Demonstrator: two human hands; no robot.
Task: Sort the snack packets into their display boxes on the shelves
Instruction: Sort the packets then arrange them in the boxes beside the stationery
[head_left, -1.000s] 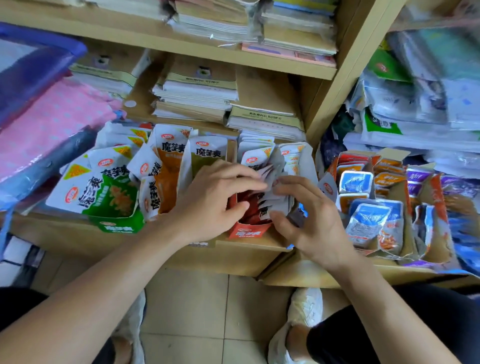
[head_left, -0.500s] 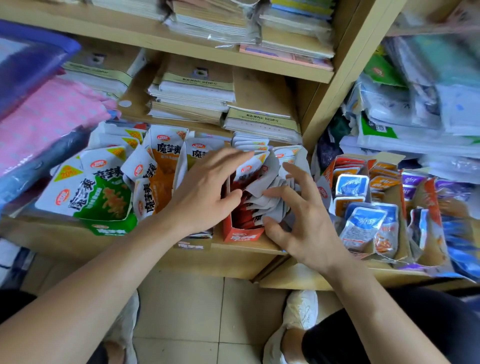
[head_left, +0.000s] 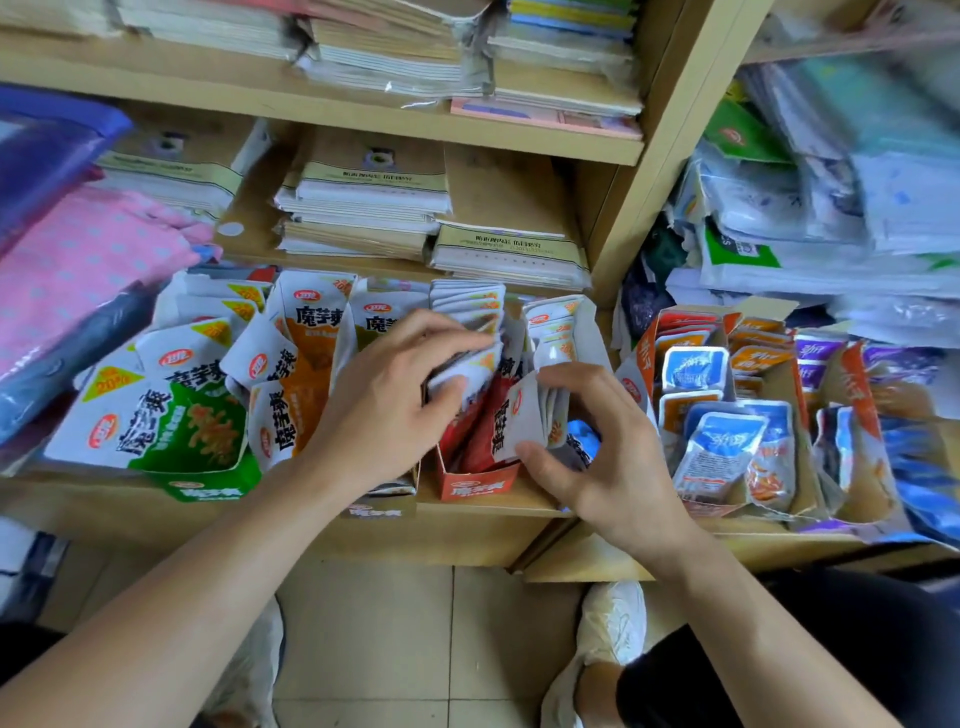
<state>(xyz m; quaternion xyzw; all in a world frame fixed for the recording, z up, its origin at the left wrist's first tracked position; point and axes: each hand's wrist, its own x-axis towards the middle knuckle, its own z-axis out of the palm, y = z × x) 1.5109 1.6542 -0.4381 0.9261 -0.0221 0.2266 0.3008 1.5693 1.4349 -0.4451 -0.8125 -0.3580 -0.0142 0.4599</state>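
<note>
R hand (head_left: 608, 457), spread before, now pinches packet (head_left: 522, 415) by its ends (over red box (head_left: 478, 486)); L hand (head_left: 384, 410) grips packet stack (head_left: 467, 364).

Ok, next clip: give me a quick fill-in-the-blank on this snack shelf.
1. The left hand grips a bundle of packets and the right hand pinches a white-and-red packet, both at the display box coloured ___.
2. The leftmost display box on that shelf is white and ___.
3. The front packet in the box right of the shelf upright is white and ___.
Missing words: red; green; blue.
</note>
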